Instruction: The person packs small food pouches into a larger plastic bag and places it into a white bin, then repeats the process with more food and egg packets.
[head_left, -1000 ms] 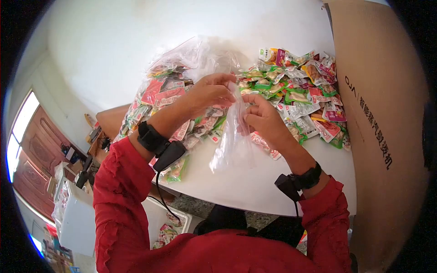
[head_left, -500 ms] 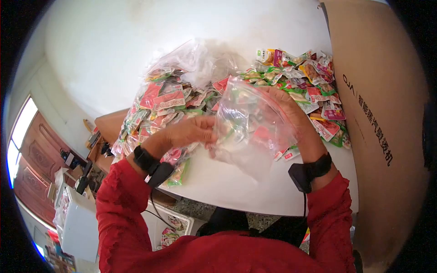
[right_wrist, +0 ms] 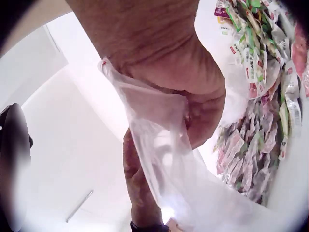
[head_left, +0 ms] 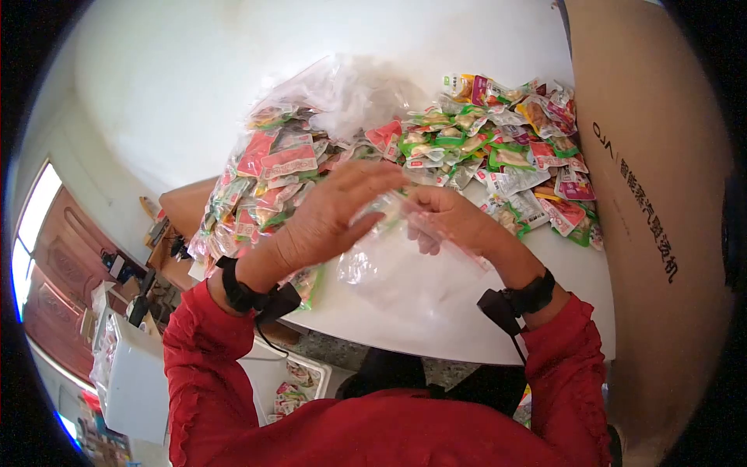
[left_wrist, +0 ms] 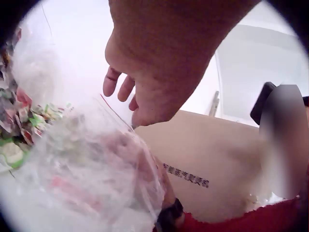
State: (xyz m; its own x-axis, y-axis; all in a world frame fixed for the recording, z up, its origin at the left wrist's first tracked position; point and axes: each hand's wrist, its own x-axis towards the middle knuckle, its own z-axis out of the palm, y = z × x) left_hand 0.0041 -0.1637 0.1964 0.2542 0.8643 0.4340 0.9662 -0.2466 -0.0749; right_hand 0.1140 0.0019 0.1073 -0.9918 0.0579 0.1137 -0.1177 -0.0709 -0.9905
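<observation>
Cannot make out the left hand sharply in the head view, and cannot tell there between touching the film and lying just over it. Nearly loses the lower part of the clear zip bag against the white counter, with only faint creases and glints to mark the outline. Cannot tell about contents inside. Covers part of the left heap of food packets with the left hand, and cuts the same packets off at the edge of the left wrist view. Looks thin, limp and crumpled, see-through in places and milky in others, with a reddish strip along the mouth. Hangs above the near part of the counter, in front of the two heaps, gripped near the mouth by the curled fingers of the right hand. Shows in the left wrist view the left fingers loose and slightly bent near the strip, and the right hand veiled behind the film. Shows in the right wrist view the film running into the curled right fingers. Gives only in the head view both heaps whole, including the right heap of food packets beside the cardboard box, plus the white tub below.
</observation>
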